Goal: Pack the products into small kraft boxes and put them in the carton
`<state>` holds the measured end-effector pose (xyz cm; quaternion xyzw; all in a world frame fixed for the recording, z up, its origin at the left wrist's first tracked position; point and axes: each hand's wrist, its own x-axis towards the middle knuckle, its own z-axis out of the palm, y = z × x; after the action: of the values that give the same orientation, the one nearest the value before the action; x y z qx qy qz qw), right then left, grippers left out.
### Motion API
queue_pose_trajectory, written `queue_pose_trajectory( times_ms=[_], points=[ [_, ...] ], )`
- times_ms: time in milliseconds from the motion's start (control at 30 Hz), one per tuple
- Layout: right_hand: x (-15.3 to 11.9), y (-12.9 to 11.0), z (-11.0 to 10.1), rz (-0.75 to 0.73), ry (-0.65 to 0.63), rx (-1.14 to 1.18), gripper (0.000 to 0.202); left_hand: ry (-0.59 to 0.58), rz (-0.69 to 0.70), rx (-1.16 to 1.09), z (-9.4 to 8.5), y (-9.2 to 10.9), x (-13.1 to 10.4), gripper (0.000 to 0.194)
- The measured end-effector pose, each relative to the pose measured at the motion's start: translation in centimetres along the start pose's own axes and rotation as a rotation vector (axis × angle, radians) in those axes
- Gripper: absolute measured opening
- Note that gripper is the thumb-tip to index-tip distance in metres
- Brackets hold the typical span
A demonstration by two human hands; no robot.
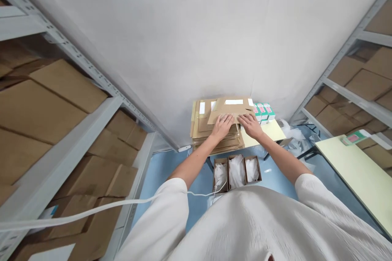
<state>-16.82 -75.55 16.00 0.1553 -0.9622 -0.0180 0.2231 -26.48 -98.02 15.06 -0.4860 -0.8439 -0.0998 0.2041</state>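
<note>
A flat brown cardboard piece [230,111] with a white label lies on top of a stack of flattened cardboard boxes [211,132] against the white wall. My left hand [223,125] rests palm down on its near edge, a ring on one finger. My right hand [250,124] lies beside it on the same piece, fingers spread and curled over its right edge. Small green and pink boxes [263,111] stand just right of the stack on a pale yellow table [272,130].
Three open brown boxes [236,170] filled with white plastic bags sit on the blue floor below my arms. Metal shelving with cardboard cartons lines the left [61,130] and right [355,85]. A second yellow table [358,171] stands at right. A white cord [92,212] crosses left.
</note>
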Motion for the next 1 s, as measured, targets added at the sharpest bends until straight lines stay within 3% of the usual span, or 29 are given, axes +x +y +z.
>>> queue_pose_trajectory(
  times_ms=[133, 267, 567, 767, 1000],
  points=[
    [-5.7, 2.9, -2.6, 0.097, -0.017, -0.032, 0.056, -0.012, 0.093, -0.029, 1.0, 5.4, 3.6, 0.059],
    [-13.2, 6.7, -5.3, 0.232, -0.069, -0.060, 0.055, -0.050, 0.195, -0.063, 2.7, 12.9, 7.8, 0.056],
    [-35.1, 14.0, -12.3, 0.531, -0.156, -0.121, 0.054, -0.094, 0.511, -0.199, 8.8, 35.0, 15.4, 0.057],
    [-48.3, 16.4, -15.5, 0.743, -0.184, -0.171, 0.052, -0.120, 0.718, -0.293, 12.0, 48.6, 18.6, 0.056],
    [-58.5, 17.6, -17.7, 0.961, -0.213, -0.217, 0.055, -0.173, 0.953, -0.328, 15.2, 60.0, 21.7, 0.057]
  ],
)
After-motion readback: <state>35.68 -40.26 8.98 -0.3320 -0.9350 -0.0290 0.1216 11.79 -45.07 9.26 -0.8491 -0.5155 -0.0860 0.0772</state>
